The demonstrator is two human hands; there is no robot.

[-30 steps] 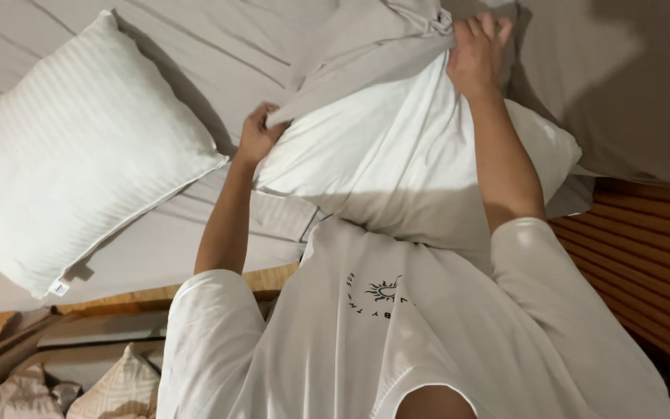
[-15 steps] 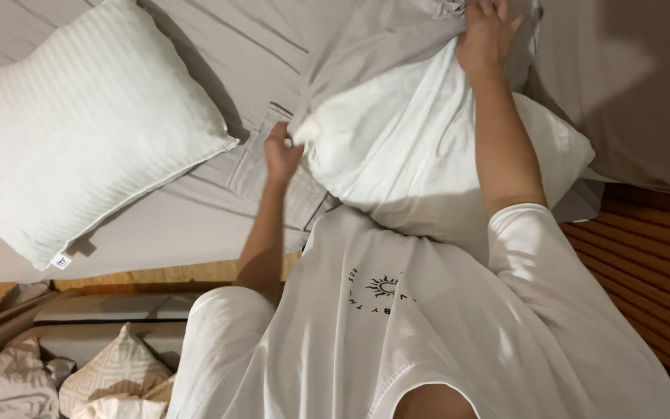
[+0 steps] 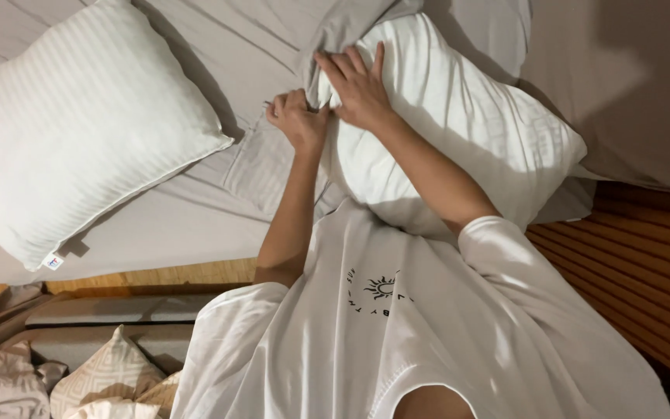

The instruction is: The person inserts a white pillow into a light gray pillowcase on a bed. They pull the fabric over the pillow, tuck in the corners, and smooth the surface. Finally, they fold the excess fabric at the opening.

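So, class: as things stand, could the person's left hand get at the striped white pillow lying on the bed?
Probably yes. The left hand grips the grey pillowcase beside the right hand, and only bare grey sheet lies between it and the striped pillow. It would have to let go first.

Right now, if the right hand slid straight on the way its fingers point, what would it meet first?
The right hand lies flat on the white pillow, fingers pointing up-left. It would likely meet the grey pillowcase bunched there first.
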